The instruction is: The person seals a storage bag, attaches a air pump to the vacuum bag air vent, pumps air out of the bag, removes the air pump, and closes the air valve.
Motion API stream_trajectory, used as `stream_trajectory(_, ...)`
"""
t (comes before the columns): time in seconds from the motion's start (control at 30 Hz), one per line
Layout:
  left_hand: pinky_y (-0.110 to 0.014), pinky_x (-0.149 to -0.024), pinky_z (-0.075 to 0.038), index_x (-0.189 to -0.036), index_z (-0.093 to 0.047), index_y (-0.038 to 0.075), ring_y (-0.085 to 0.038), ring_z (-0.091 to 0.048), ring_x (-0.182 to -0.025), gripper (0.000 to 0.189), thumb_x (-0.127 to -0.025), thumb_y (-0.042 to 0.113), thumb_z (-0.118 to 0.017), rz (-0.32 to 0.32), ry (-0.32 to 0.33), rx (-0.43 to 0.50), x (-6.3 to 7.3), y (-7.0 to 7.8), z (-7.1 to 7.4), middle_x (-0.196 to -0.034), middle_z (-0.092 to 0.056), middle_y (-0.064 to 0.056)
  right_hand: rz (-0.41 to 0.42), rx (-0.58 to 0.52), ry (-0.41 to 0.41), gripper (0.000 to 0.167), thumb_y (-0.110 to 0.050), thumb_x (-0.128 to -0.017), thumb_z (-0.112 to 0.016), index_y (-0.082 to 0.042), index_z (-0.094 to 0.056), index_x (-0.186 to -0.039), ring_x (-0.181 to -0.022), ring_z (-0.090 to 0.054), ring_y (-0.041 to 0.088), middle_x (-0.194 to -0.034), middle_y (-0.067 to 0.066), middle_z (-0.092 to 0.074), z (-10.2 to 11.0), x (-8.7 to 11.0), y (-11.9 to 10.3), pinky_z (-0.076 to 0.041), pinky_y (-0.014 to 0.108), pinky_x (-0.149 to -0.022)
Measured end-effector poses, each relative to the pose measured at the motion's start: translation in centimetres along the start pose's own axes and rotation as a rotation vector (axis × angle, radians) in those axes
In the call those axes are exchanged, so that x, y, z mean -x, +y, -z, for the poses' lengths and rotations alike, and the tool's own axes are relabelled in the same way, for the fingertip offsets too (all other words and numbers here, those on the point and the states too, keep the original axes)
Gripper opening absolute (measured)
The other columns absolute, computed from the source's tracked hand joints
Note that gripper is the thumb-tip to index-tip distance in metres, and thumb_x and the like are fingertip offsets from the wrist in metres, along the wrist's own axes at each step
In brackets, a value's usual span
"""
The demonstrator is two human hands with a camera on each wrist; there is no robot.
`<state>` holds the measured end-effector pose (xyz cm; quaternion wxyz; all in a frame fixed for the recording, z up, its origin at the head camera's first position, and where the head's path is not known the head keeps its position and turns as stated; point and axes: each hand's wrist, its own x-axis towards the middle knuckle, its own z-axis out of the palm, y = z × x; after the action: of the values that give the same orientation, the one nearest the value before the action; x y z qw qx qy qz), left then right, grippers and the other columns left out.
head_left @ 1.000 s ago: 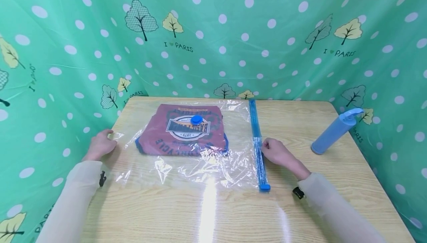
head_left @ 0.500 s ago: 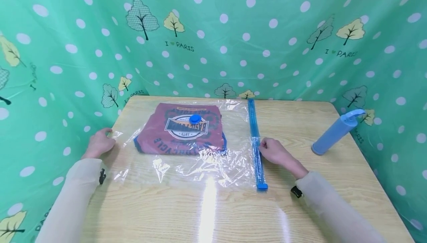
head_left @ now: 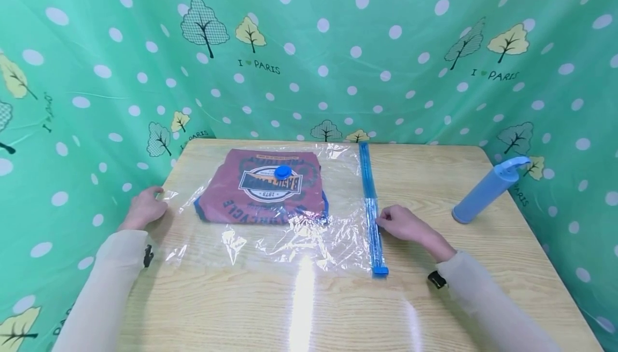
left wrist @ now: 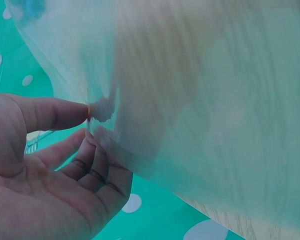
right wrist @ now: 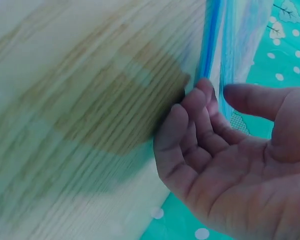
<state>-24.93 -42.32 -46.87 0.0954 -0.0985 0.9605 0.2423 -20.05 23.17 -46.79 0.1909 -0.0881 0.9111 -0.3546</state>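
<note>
A clear vacuum storage bag [head_left: 343, 191] lies flat on the table with a folded maroon printed garment [head_left: 270, 207] inside. The bag has a round blue valve cap [head_left: 282, 173] on top and a blue zip strip [head_left: 369, 180] along its right side. My left hand [head_left: 145, 210] pinches the bag's left edge between thumb and fingers; the left wrist view shows the thumb [left wrist: 60, 114] pressing the film. My right hand [head_left: 403, 224] holds the zip strip below its middle, fingers curled. In the right wrist view, the blue strip [right wrist: 210, 45] runs to the thumb and fingertips.
A blue hand pump [head_left: 485, 191] stands tilted at the right of the wooden table [head_left: 232, 309]. At the strip's near end sits a blue slider [head_left: 380, 271]. A green dotted curtain [head_left: 309, 73] hangs along the back and both sides.
The bag and its zip strip shifted slightly left, then stayed there. My right hand has slid a little down along the strip toward me. The left hand keeps its place at the bag's edge.
</note>
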Motion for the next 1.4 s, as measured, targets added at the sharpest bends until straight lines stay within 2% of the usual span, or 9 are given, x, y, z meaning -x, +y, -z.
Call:
stream_trajectory(0.33, -0.075, -0.107, -0.033, -0.149, -0.032, -0.020, -0.063, -0.039, -0.124, 0.066, -0.091, 0.005, -0.049, -0.017, -0.016, -0.021, 0.3, 0.2, 0.1, -0.147, -0.031, -0.048, 0.037, -0.017, -0.096, 0.023, -0.013, -0.102, -0.067, -0.005, -0.068, -0.080, -0.060, -0.047, 0.013, -0.069, 0.002, -0.058, 0.2, 1.3, 0.2, -0.041, 0.025, -0.055)
stream_trajectory(0.47, -0.077, -0.108, -0.031, -0.153, -0.027, -0.019, -0.067, -0.034, -0.131, 0.070, -0.091, 0.006, -0.052, -0.061, -0.018, -0.035, 0.5, 0.9, -0.1, -0.149, -0.030, -0.048, 0.035, -0.020, -0.126, 0.025, -0.013, -0.102, -0.067, -0.005, -0.067, -0.079, -0.059, -0.046, 0.012, -0.067, 0.000, -0.056, 0.2, 1.5, 0.2, -0.039, 0.024, -0.055)
stream_trajectory(0.53, -0.077, -0.106, -0.032, -0.153, -0.028, -0.017, -0.067, -0.034, -0.130, 0.071, -0.092, 0.008, -0.053, -0.101, 0.015, -0.060, 0.8, 1.8, -0.3, -0.147, -0.033, -0.047, 0.033, -0.025, -0.135, 0.027, -0.014, -0.103, -0.067, -0.005, -0.066, -0.077, -0.058, -0.044, 0.011, -0.066, -0.001, -0.055, 0.3, 1.6, 0.2, -0.037, 0.023, -0.054)
stream_trajectory(0.77, -0.080, -0.093, -0.040, -0.148, -0.044, -0.013, -0.067, -0.043, -0.121, 0.058, -0.094, 0.007, -0.057, -0.251, 0.194, -0.128, 3.1, 7.8, -1.2, -0.137, -0.043, -0.046, 0.044, -0.071, -0.130, 0.025, -0.012, -0.103, -0.064, -0.003, -0.063, -0.080, -0.060, -0.047, 0.014, -0.068, 0.004, -0.056, 0.2, 2.2, 0.1, -0.039, 0.025, -0.055)
stream_trajectory(0.87, -0.079, -0.094, -0.040, -0.145, -0.049, -0.011, -0.066, -0.045, -0.122, 0.054, -0.095, 0.006, -0.060, -0.322, 0.230, -0.116, 4.3, 10.7, -2.1, -0.137, -0.046, -0.044, 0.047, -0.097, -0.125, 0.021, -0.013, -0.104, -0.064, -0.002, -0.064, -0.085, -0.065, -0.052, 0.017, -0.074, 0.007, -0.060, 0.1, 2.6, -0.1, -0.043, 0.026, -0.058)
stream_trajectory(0.97, -0.077, -0.097, -0.041, -0.145, -0.051, -0.011, -0.062, -0.048, -0.123, 0.053, -0.095, 0.004, -0.061, -0.392, 0.236, -0.089, 5.6, 13.4, -2.9, -0.138, -0.048, -0.042, 0.049, -0.117, -0.128, 0.019, -0.012, -0.104, -0.064, -0.001, -0.065, -0.089, -0.069, -0.057, 0.021, -0.078, 0.009, -0.062, 0.0, 2.7, -0.2, -0.047, 0.029, -0.060)
stream_trajectory(1.1, -0.069, -0.092, -0.051, -0.144, -0.053, -0.009, -0.054, -0.056, -0.115, 0.051, -0.095, 0.001, -0.062, -0.448, 0.206, -0.052, 7.1, 16.5, -4.0, -0.137, -0.053, -0.037, 0.040, -0.133, -0.135, 0.019, -0.012, -0.105, -0.062, 0.000, -0.065, -0.091, -0.072, -0.062, 0.024, -0.081, 0.010, -0.064, 0.0, 2.7, -0.4, -0.051, 0.034, -0.063)
stream_trajectory(1.3, -0.061, -0.091, -0.055, -0.141, -0.060, -0.003, -0.044, -0.062, -0.115, 0.046, -0.097, 0.006, -0.064, -0.527, 0.182, -0.079, 8.4, 21.0, -6.2, -0.133, -0.061, -0.026, 0.019, -0.170, -0.131, 0.019, -0.010, -0.106, -0.060, 0.002, -0.065, -0.092, -0.075, -0.067, 0.025, -0.085, 0.013, -0.067, 0.0, 2.8, -0.6, -0.059, 0.039, -0.069)
stream_trajectory(1.4, -0.057, -0.089, -0.057, -0.142, -0.061, 0.000, -0.041, -0.063, -0.116, 0.045, -0.097, 0.008, -0.066, -0.581, 0.175, -0.084, 9.3, 23.1, -7.4, -0.135, -0.063, -0.022, -0.012, -0.254, -0.134, 0.018, -0.008, -0.107, -0.058, 0.004, -0.063, -0.094, -0.076, -0.070, 0.028, -0.087, 0.016, -0.066, -0.2, 2.9, -0.7, -0.063, 0.042, -0.071)
